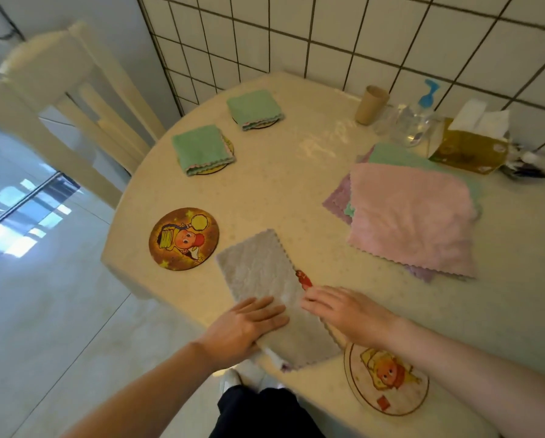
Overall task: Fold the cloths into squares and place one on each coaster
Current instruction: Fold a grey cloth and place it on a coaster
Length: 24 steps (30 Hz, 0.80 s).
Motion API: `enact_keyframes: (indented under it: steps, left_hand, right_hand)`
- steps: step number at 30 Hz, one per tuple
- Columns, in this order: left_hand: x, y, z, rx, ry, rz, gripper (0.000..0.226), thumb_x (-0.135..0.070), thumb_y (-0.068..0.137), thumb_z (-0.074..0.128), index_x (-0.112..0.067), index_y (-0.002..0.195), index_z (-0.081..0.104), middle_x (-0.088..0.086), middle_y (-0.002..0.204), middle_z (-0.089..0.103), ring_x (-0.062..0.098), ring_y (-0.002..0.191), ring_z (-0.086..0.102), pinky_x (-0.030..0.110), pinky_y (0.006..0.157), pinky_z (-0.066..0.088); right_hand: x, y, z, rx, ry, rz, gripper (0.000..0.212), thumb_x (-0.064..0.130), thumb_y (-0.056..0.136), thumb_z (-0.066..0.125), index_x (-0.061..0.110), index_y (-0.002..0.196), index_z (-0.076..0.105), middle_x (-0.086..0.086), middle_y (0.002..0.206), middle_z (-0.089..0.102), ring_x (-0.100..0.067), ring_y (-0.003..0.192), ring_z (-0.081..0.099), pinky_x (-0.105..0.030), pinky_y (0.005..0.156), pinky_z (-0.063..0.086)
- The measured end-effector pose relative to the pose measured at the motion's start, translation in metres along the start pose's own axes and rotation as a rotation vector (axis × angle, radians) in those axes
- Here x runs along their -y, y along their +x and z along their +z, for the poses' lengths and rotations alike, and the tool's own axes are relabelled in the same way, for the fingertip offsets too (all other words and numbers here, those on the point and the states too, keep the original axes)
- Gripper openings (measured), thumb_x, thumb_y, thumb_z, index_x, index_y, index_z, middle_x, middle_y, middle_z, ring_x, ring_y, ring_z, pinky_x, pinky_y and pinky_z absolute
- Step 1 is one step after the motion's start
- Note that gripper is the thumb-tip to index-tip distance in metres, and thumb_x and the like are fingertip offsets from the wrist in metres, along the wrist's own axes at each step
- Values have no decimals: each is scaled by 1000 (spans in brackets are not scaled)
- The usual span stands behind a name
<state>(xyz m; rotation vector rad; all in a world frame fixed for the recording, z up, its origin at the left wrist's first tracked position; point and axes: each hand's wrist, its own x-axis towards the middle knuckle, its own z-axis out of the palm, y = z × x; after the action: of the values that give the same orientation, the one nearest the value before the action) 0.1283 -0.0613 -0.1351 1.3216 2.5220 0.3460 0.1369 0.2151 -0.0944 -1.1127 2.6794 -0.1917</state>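
Observation:
A grey cloth lies folded into a long strip near the table's front edge. My left hand presses flat on its near left part. My right hand rests with straight fingers on its right edge, by a small red tag. A brown picture coaster lies bare to the left. A pale coaster sits partly under my right wrist. Two folded green cloths each sit on a coaster at the back left. A pile of unfolded cloths, pink on top, lies to the right.
A cardboard tube, a clear pump bottle and a tissue box stand at the back by the tiled wall. A cream chair stands left of the round table.

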Motion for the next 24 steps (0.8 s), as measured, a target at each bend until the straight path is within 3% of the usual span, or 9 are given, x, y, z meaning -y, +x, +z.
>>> enact_keyframes:
  steps: [3, 6, 8, 11, 14, 16, 18, 20, 24]
  left_hand:
    - [-1, -26, -4, -1, 8, -79, 50, -46, 96, 39, -32, 144, 37, -8, 149, 40, 17, 137, 38, 40, 112, 33]
    - [-4, -42, -5, 7, -50, -223, 54, -54, 97, 21, -33, 142, 40, -9, 145, 45, 14, 132, 44, 34, 108, 39]
    - [-7, -46, -9, -16, -243, -299, 60, -58, 93, 15, -34, 143, 40, -13, 147, 39, 6, 136, 35, 26, 114, 28]
    - [-7, -41, -18, -21, -506, -419, 54, -45, 89, 27, -34, 138, 47, -20, 141, 41, -6, 132, 29, 12, 113, 16]
    - [4, -34, -20, -28, -670, -585, 27, -24, 97, 47, -34, 114, 65, -9, 118, 66, 5, 109, 59, 25, 100, 45]
    - [15, -27, -27, -45, -850, -785, 29, -35, 96, 50, -15, 94, 71, 9, 97, 72, 21, 83, 69, 43, 80, 56]
    - [25, -18, -34, -95, -1047, -937, 47, -45, 93, 51, 0, 93, 67, 18, 93, 69, 30, 73, 70, 49, 70, 58]
    - [32, -7, -46, -154, -1181, -1011, 47, -47, 93, 51, -2, 94, 64, 22, 96, 66, 35, 77, 70, 42, 61, 60]
    - [44, 7, -53, -212, -1243, -1052, 27, -39, 98, 44, -18, 98, 61, 15, 95, 66, 25, 71, 66, 30, 49, 55]
  right_hand:
    - [5, 6, 17, 186, 23, -99, 100, -22, 68, 49, 21, 150, 13, -1, 157, 19, -18, 144, 17, -30, 114, 12]
    - [4, 9, 30, 195, -16, -110, 99, -15, 71, 55, 24, 149, 9, 0, 155, 23, -20, 141, 24, -39, 115, 24]
    - [4, 12, 31, 162, -1, -96, 86, 0, 77, 60, 25, 147, 15, 3, 150, 31, -18, 137, 30, -39, 111, 31]
    - [8, 23, 24, 145, 182, -46, 76, 31, 86, 60, 33, 147, 15, 13, 152, 21, -8, 140, 13, -29, 116, 15]
    - [7, 37, 17, 171, 363, 61, 65, 36, 86, 61, 36, 144, 30, 21, 149, 27, 3, 138, 6, -22, 113, 9]
    - [7, 47, 12, 110, 569, 201, 45, 31, 87, 61, 34, 131, 52, 15, 140, 44, 2, 133, 25, -23, 111, 25]
    - [9, 59, 1, 34, 741, 340, 17, 32, 90, 58, 35, 104, 68, 1, 120, 61, -2, 108, 50, -22, 94, 43]
    - [9, 75, -6, -27, 838, 459, 21, 37, 93, 53, 38, 75, 64, -7, 90, 66, -12, 75, 57, -23, 68, 46]
    - [-2, 102, -2, 1, 873, 682, 31, 40, 95, 47, 20, 72, 53, -1, 69, 58, -10, 59, 52, -29, 53, 42]
